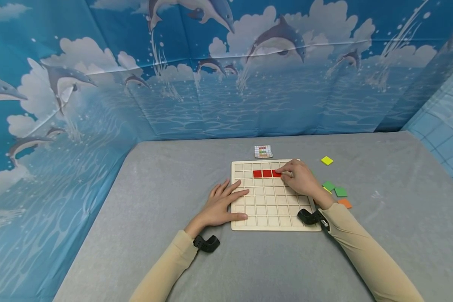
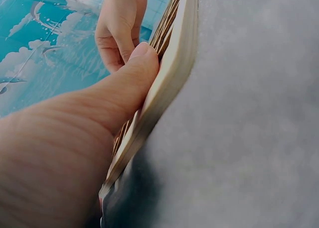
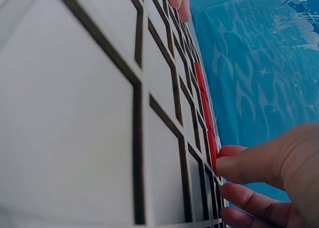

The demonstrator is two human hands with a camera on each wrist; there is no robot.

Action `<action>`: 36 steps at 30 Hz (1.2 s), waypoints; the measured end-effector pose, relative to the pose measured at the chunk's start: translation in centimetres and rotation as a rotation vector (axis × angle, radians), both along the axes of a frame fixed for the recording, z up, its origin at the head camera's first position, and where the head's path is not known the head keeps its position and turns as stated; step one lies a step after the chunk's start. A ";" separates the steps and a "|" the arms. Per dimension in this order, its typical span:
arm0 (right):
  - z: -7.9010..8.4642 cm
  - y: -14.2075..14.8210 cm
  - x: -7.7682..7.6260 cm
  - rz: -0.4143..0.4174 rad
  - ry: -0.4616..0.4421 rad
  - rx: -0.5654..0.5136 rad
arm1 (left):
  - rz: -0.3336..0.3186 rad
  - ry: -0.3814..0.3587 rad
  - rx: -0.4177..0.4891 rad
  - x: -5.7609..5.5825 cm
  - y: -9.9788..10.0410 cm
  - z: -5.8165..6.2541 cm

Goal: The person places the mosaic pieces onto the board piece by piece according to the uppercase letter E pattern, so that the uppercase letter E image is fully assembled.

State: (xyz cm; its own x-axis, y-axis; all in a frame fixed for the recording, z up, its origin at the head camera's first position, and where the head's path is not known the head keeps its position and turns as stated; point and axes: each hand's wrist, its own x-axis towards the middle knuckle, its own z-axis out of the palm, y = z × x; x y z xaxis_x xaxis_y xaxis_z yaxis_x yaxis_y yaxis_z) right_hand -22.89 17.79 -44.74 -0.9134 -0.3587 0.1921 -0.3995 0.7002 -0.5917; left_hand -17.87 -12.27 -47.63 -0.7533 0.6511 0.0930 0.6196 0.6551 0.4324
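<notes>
A pale wooden grid board [image 1: 272,210] lies on the grey table. Three red square tiles [image 1: 266,173] form a row in its upper part. With thumb and index fingertips, my right hand [image 1: 300,178] pinches the rightmost tile at its right end; the fingers partly cover it. In the right wrist view the red tiles [image 3: 206,108] line up along the far cells, the thumb touching the nearest one. My left hand [image 1: 219,205] rests spread across the board's left edge. The left wrist view shows its thumb on the rim [image 2: 172,63].
Behind the board lies a small card [image 1: 263,151] with a coloured grid pattern. To the right are a yellow tile [image 1: 326,160], green tiles [image 1: 340,192] and an orange tile [image 1: 345,203], partly beside the right wrist. A dolphin-print curtain [image 1: 226,105] hangs behind the table.
</notes>
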 end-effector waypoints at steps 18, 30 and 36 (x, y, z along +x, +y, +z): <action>1.1 3.9 0.0 0.074 -0.041 -0.097 | 0.006 -0.003 -0.005 -0.1 -0.1 -0.2; 1.9 9.0 -0.6 -0.399 -0.040 0.045 | 0.010 -0.009 -0.011 0.0 0.0 -0.2; 2.1 10.3 -1.2 -0.441 -0.144 0.170 | 0.012 -0.010 -0.012 -0.1 -0.1 -0.2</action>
